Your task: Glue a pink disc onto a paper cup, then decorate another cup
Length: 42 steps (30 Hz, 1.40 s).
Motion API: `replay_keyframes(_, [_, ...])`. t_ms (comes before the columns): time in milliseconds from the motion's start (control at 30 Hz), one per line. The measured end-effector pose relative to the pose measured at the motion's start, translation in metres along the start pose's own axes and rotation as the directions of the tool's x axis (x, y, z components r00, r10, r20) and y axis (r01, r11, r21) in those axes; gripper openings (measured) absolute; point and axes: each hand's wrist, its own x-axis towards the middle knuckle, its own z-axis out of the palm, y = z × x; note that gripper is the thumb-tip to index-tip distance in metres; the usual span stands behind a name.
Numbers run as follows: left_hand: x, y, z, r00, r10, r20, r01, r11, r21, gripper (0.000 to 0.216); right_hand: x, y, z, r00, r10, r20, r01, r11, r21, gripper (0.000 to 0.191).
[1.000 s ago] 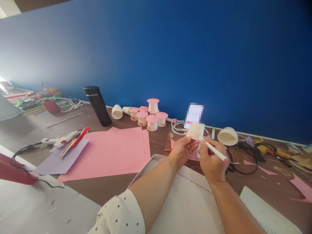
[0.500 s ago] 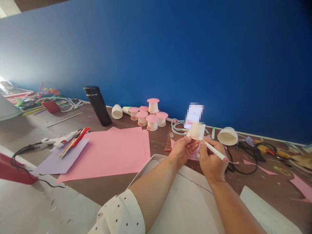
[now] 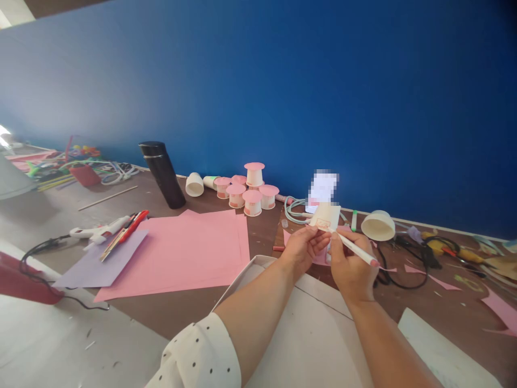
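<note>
In my left hand (image 3: 304,249) is a small white paper cup (image 3: 326,215), gripped near its lower edge with the fingers curled. Reddish drawn lines mark the side of the cup. My right hand (image 3: 353,264) is closed around a white marker pen (image 3: 358,252) with a pink end. The marker's front end meets the cup near the drawn lines; its tip is too small to make out. Behind the cup stands a phone (image 3: 323,187) with a bright, blurred screen. Pink paper scraps (image 3: 323,257) lie beneath my hands.
Several cups with pink disc tops (image 3: 252,202) cluster by the blue wall. A black flask (image 3: 162,175) stands left of them. Pink sheets (image 3: 189,248), a utility knife (image 3: 124,234) and a glue gun (image 3: 100,231) lie left. A white cup (image 3: 378,225) and cables (image 3: 407,258) are right.
Both hands hold the same cup and marker in nearly the same place. The whole view has shifted very slightly.
</note>
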Motion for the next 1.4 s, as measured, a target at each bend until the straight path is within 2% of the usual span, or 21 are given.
replay_keyframes(167, [0.0013,-0.0011,-0.0015,1.0,0.004,0.014,-0.004,1.0,-0.008,0.007,-0.0021,0.0012,0.0002,0.999,0.043,0.028,-0.043,0.999,0.005,0.021])
replay_keyframes(467, [-0.0001,-0.0005,-0.0003,1.0,-0.005,0.017,0.005,1.0,0.006,0.008,0.0006,0.0004,0.0002,1.0,-0.021,-0.001,0.021,1.0,0.002,0.022])
replay_keyframes(1000, [0.0014,-0.0009,-0.0018,1.0,0.005,0.015,-0.005,1.0,0.014,0.006,-0.0005,-0.0007,-0.0027,0.998,0.054,0.027,-0.054,0.998,0.01,0.017])
replay_keyframes(1200, [0.0042,-0.0007,-0.0034,1.0,0.003,0.016,-0.004,0.999,0.038,0.003,-0.0003,-0.0022,-0.0023,0.999,0.038,0.017,-0.038,0.999,-0.004,0.017])
replay_keyframes(1400, [0.0058,-0.0016,-0.0054,1.0,-0.004,0.015,0.003,0.998,0.056,0.009,-0.0006,0.0022,-0.0004,0.999,0.027,0.024,-0.027,1.0,-0.01,0.019])
